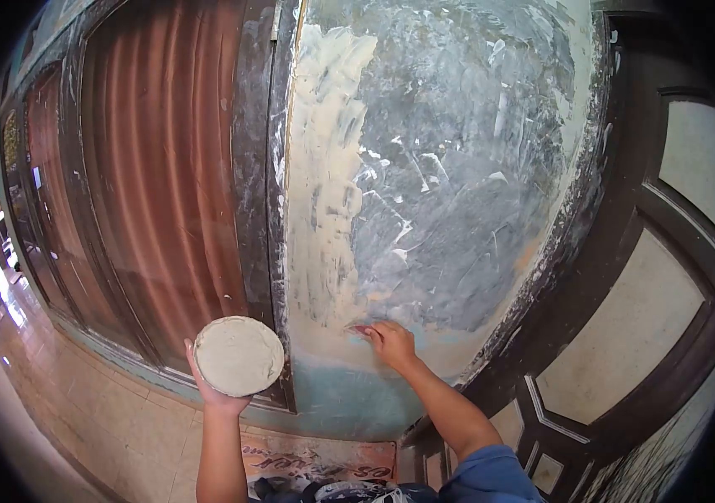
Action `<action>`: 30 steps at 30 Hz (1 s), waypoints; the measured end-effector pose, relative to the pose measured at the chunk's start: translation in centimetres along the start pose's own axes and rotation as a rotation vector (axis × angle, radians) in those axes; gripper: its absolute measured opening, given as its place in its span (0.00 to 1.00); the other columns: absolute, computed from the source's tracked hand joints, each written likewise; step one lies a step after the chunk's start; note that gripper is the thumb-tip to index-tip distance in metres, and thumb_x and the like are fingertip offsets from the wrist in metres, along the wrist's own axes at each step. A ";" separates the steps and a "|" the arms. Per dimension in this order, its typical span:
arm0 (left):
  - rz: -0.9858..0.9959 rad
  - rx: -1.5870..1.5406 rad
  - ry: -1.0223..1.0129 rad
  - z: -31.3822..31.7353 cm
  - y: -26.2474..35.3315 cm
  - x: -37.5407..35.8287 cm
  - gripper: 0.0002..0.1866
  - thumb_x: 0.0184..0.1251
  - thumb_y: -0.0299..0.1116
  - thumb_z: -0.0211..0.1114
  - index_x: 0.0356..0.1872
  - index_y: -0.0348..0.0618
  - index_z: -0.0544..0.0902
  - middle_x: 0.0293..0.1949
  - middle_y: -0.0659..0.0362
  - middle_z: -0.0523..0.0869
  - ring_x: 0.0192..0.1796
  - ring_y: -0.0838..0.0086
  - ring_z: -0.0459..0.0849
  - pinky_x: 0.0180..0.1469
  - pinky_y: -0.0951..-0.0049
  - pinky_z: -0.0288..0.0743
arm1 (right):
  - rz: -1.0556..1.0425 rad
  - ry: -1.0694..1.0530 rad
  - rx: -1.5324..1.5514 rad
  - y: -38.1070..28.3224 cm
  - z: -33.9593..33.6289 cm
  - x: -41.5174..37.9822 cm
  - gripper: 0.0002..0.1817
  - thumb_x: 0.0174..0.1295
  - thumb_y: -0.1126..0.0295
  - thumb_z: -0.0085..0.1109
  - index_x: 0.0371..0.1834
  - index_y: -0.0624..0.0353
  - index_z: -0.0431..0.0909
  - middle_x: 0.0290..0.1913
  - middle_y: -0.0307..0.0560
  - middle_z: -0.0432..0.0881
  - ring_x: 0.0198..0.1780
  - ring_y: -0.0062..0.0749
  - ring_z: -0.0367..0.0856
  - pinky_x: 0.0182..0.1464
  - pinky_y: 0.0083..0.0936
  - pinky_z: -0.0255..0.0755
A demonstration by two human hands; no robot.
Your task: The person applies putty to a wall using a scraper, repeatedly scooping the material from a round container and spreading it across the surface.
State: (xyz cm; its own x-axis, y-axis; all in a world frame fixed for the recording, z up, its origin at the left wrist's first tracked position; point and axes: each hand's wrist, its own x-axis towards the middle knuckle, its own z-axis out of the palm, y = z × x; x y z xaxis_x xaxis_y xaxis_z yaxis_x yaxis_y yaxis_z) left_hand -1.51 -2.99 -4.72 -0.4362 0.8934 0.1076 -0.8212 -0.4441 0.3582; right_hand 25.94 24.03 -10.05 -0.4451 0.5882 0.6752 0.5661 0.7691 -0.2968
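Note:
My left hand (pixel 220 401) supports a round tub of pale putty (pixel 238 356) from below, fingers along its left side. The tub is held in front of the window's lower right corner. My right hand (pixel 392 343) is closed on a small putty knife (pixel 362 329) with a reddish handle. Its blade, too small to make out clearly, is at the lower part of the wall (pixel 450 243). A cream-coloured strip of putty (pixel 321 184) runs down the wall's left side, streaked and uneven. The rest of the wall is grey, with white smears.
To the left is a dark-framed window (pixel 259 168) with a reddish-brown curtain (pixel 165 159) behind it. A dark panelled door (pixel 626 323) stands on the right. Below lie a printed sheet (pixel 324 457) and a tiled floor (pixel 123 411).

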 end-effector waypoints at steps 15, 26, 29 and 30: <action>0.006 -0.012 -0.016 -0.8 0.8 -1.6 0.44 0.74 0.78 0.46 0.73 0.52 0.78 0.73 0.54 0.80 0.72 0.49 0.79 0.73 0.39 0.74 | -0.113 -0.050 0.049 -0.8 -0.4 0.0 0.10 0.71 0.59 0.69 0.40 0.52 0.92 0.34 0.44 0.89 0.37 0.46 0.89 0.36 0.43 0.81; 0.013 0.014 -0.012 0.6 1.0 -1.5 0.45 0.74 0.78 0.46 0.73 0.51 0.79 0.72 0.54 0.82 0.71 0.50 0.80 0.72 0.41 0.75 | -0.191 0.049 0.066 -1.3 -1.6 1.6 0.10 0.70 0.60 0.69 0.37 0.52 0.90 0.32 0.42 0.88 0.35 0.43 0.88 0.34 0.40 0.80; 0.028 0.026 -0.035 0.9 1.4 -1.6 0.44 0.75 0.77 0.46 0.72 0.50 0.80 0.70 0.54 0.83 0.69 0.51 0.82 0.72 0.42 0.76 | -0.235 -0.068 0.013 -0.4 -1.0 -0.1 0.09 0.69 0.61 0.70 0.38 0.53 0.91 0.32 0.43 0.88 0.35 0.43 0.88 0.34 0.39 0.80; 0.039 0.030 -0.025 1.0 1.3 -1.5 0.44 0.75 0.77 0.46 0.71 0.50 0.80 0.70 0.54 0.84 0.69 0.51 0.82 0.71 0.42 0.76 | -0.236 -0.065 0.016 -0.1 -0.5 -0.5 0.09 0.69 0.61 0.70 0.38 0.53 0.91 0.32 0.43 0.88 0.35 0.43 0.88 0.34 0.39 0.80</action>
State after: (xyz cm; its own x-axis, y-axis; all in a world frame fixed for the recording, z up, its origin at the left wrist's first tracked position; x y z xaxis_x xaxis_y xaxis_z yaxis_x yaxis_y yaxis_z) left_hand -1.60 -4.87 -3.49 -0.4576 0.8773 0.1451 -0.7926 -0.4764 0.3806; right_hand 26.47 23.56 -10.06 -0.6075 0.4059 0.6827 0.4305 0.8906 -0.1465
